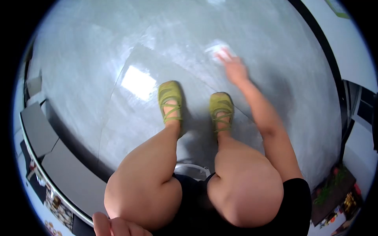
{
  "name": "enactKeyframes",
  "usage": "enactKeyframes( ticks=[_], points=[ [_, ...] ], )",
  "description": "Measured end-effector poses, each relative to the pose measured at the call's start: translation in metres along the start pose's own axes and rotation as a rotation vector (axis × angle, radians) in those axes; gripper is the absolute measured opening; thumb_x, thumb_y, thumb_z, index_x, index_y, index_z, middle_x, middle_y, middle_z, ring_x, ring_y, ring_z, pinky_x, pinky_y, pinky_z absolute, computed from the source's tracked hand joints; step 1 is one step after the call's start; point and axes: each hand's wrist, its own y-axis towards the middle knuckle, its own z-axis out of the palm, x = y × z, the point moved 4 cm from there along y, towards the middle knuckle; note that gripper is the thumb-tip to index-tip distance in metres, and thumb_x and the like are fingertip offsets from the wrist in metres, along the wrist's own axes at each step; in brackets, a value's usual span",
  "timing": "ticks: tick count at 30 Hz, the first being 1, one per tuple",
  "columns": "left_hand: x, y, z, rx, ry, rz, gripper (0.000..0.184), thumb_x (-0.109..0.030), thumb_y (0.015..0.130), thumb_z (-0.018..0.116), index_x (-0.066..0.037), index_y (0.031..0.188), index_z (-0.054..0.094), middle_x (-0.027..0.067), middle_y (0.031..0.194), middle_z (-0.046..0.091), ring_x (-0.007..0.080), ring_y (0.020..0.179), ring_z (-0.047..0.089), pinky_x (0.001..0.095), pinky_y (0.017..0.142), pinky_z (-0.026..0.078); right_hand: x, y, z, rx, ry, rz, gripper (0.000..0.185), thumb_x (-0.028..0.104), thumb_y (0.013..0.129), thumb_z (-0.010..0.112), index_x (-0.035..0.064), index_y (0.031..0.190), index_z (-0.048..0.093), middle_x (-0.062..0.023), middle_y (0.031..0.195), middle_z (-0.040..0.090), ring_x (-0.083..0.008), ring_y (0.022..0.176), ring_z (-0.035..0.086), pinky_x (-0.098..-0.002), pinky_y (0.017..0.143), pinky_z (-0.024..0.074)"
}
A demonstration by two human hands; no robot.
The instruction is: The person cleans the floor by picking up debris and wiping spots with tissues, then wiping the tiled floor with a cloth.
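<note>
On the grey floor (pixel 189 47), past my feet, my right hand (pixel 234 69) presses its fingers onto a white tissue (pixel 215 48). The hand and the tissue are smeared by motion, and part of the tissue lies under the fingers. My left hand (pixel 118 226) is at the bottom edge of the view, beside my left knee (pixel 130 196). Its fingers are curled in; the palm, and anything inside it, is hidden.
My feet stand apart in green strappy shoes (pixel 170 94). Grey cabinets with a metal-edged top (pixel 63 202) run along the left. White furniture (pixel 338 43) with a dark base edges the right. Potted greenery (pixel 328 190) stands at lower right. Part of a white seat (pixel 193 169) shows between my legs.
</note>
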Motion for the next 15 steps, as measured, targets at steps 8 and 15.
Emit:
enactKeyframes(
  ticks=[8,15],
  points=[
    [-0.016,-0.012,-0.01,0.108,-0.044,0.099,0.017,-0.002,0.086,0.055,-0.001,0.098,0.043,0.0208,0.101,0.054,0.0265,0.079,0.06,0.0359,0.063,0.058,-0.043,-0.04,0.044,-0.111,0.15,0.512,0.074,0.009,0.074,0.054,0.0208,0.143,0.027,-0.0191,0.147,0.019,-0.0375,0.103,0.053,-0.0415,0.09,0.0443],
    [-0.023,-0.014,-0.007,0.036,-0.003,-0.051,0.019,-0.005,0.086,0.056,-0.001,0.098,0.043,0.0212,0.099,0.055,0.0279,0.077,0.06,0.0368,0.063,0.058,0.136,0.052,0.037,-0.074,0.507,0.226,0.072,0.004,0.076,0.053,0.0128,0.141,0.027,-0.0264,0.143,0.016,-0.0415,0.123,0.038,-0.0419,0.096,0.0405]
  ],
)
